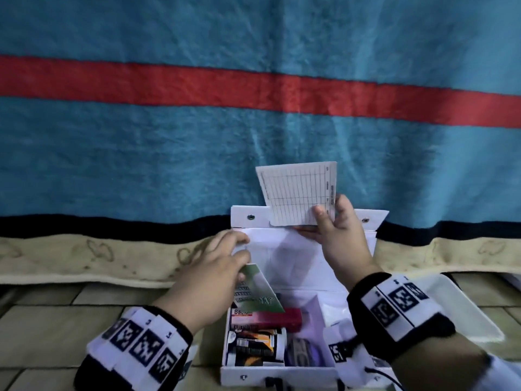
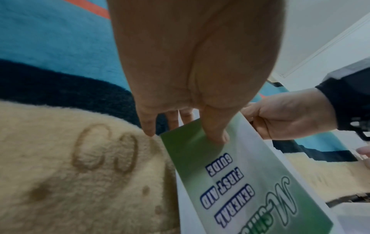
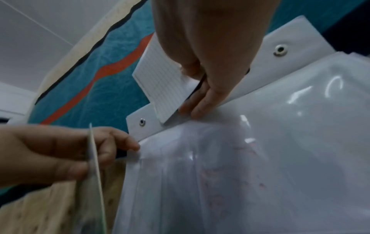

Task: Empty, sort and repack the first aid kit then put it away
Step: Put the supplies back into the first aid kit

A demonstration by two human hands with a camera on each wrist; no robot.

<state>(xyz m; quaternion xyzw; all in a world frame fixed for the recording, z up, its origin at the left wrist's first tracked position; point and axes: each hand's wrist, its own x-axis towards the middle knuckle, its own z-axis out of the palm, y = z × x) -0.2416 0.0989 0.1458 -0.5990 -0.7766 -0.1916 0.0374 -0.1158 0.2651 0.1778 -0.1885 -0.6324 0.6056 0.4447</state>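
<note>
The white first aid kit point(image 1: 277, 375) stands open on the tiled floor, its lid point(image 1: 242, 218) raised against a blanket. My right hand point(image 1: 335, 221) pinches a white lined card point(image 1: 298, 190) above the lid's clear plastic pocket point(image 3: 280, 126). My left hand point(image 1: 222, 261) pinches a green "General First Aid Guide" leaflet point(image 2: 236, 178) between thumb and fingers, while its fingertips touch the pocket's left edge. Inside the kit lie a red medicine box point(image 1: 267, 318), dark bottles point(image 1: 253, 348) and a purple roll point(image 1: 306, 352).
A blue blanket point(image 1: 197, 153) with a red stripe and a cream hem point(image 1: 84, 258) hangs right behind the kit. A white tray point(image 1: 462, 309) sits on the tiles at the right. Bare tiled floor point(image 1: 42, 328) lies to the left.
</note>
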